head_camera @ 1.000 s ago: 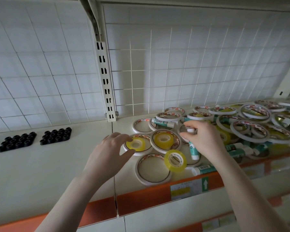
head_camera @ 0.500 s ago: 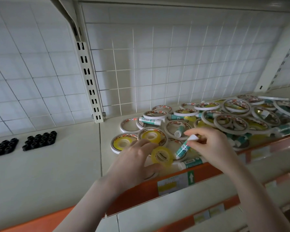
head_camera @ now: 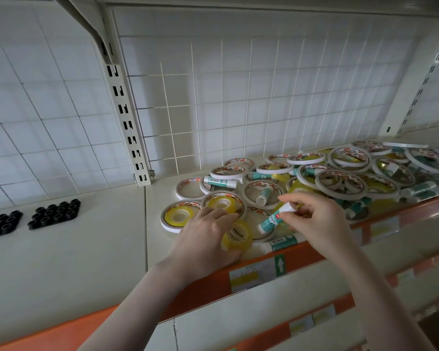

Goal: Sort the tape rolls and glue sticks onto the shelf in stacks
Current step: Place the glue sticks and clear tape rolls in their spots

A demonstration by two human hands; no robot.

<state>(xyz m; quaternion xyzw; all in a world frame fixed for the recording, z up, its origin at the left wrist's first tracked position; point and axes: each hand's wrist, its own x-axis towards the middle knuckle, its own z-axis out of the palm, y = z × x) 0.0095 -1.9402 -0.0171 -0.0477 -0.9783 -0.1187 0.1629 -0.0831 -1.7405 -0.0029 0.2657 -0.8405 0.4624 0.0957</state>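
Sorting had barely begun: your left hand (head_camera: 205,239) gripped a yellow tape roll (head_camera: 236,235) at six o'clock of the shelf (head_camera: 86,249), your right hand (head_camera: 314,219) pinched a glue stick (head_camera: 274,219), and the jumbled pile (head_camera: 340,178) towards two o'clock lay unstacked.

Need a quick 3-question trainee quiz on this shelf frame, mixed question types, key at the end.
1. True or false: the right hand pinches a glue stick.
2. The left hand holds: A) the yellow tape roll B) the black caps C) nothing.
3. Fill in: the black caps lie to the ___ of the tape pile.

Key: 1 true; 2 A; 3 left.
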